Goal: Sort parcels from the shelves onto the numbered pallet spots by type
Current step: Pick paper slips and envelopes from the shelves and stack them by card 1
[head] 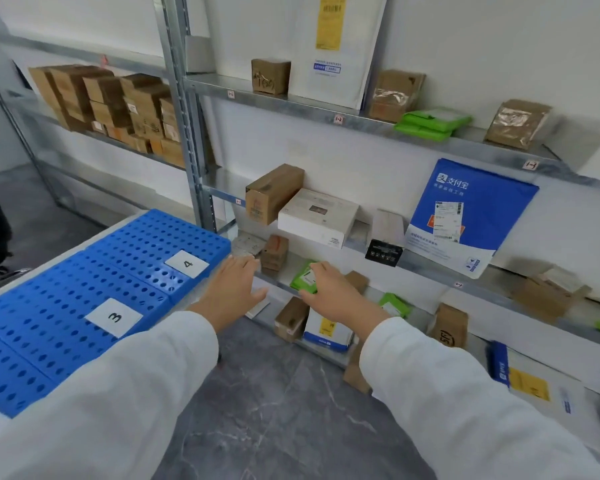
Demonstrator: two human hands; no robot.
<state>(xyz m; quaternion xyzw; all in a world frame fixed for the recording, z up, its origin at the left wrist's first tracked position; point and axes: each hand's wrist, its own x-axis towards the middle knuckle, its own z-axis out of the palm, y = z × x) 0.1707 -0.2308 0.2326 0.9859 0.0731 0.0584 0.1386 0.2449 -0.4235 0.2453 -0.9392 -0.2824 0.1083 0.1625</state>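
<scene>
Picking: my right hand (329, 292) curls its fingers (317, 268) round the green parcel (302, 278) on the shelf (430, 299). My left hand (234, 282), at its nine o'clock, is spread and empty. Next: lift toward the pallet (66, 282).

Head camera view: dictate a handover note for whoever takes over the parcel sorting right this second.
Right hand grips a green parcel at the front edge of the lower shelf.
Left hand is open with straight fingers, reaching beside a small brown box and holding nothing.
Blue pallet: spots 3 and 4 show no parcels; other spots are out of view.
Left to do: carry the green parcel to its spot, then sort the rest, such as the white box, blue mailer and green bags.
</scene>
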